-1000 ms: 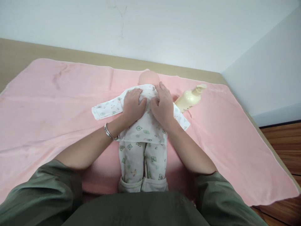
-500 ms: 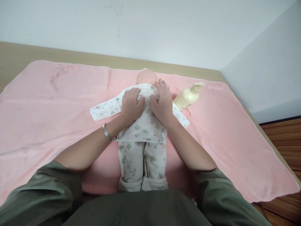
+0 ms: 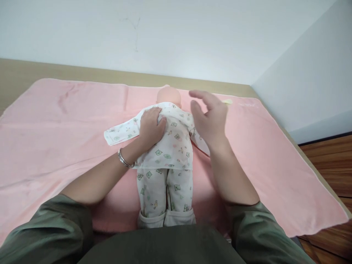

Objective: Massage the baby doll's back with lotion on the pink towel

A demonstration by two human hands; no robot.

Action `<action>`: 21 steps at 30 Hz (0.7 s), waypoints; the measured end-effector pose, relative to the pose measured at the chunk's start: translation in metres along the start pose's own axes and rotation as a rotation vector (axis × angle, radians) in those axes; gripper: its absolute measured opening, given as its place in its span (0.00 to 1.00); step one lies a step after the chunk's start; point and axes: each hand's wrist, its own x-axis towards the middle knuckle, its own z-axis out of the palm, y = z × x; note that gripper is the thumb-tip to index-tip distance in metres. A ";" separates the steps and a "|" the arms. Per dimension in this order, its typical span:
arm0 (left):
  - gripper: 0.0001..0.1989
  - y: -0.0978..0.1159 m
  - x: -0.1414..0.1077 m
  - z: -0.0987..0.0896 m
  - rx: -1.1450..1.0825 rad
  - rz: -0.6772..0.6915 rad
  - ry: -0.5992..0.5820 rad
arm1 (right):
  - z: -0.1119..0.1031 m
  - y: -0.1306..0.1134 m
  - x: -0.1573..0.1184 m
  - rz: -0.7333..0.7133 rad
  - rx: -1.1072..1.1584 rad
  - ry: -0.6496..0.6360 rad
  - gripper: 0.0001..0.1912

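Observation:
A baby doll (image 3: 168, 96) lies face down on a pink blanket (image 3: 264, 154), its head toward the wall. It wears a white printed top (image 3: 176, 143) and matching trousers (image 3: 178, 190). My left hand (image 3: 152, 126) rests flat on the upper left of its back, fingers spread. Raised above the blanket to the right of the doll is my right hand (image 3: 211, 117), blurred a little, its thumb and fingers apart around nothing. Behind that hand only the pale yellow pump top (image 3: 227, 102) of a bottle shows; the hand hides the rest.
The blanket covers most of a wooden table (image 3: 90, 72), which stands against a white wall (image 3: 192, 36). At the far right, below the table's edge, is brown wood-grain flooring or panelling (image 3: 330, 157).
My right hand has lifted off the doll's back and moved right, in front of the bottle. The doll's right sleeve has shifted down. My left hand stays on the back.

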 end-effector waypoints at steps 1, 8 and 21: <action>0.28 0.000 0.001 -0.001 -0.004 -0.001 -0.005 | -0.011 0.000 0.002 -0.010 0.004 0.072 0.17; 0.25 -0.010 0.011 -0.009 -0.096 -0.029 -0.016 | -0.075 0.015 0.016 -0.033 0.136 0.472 0.16; 0.18 0.100 0.029 -0.015 -1.001 -0.127 -0.205 | -0.073 0.057 0.027 0.166 -0.391 0.256 0.27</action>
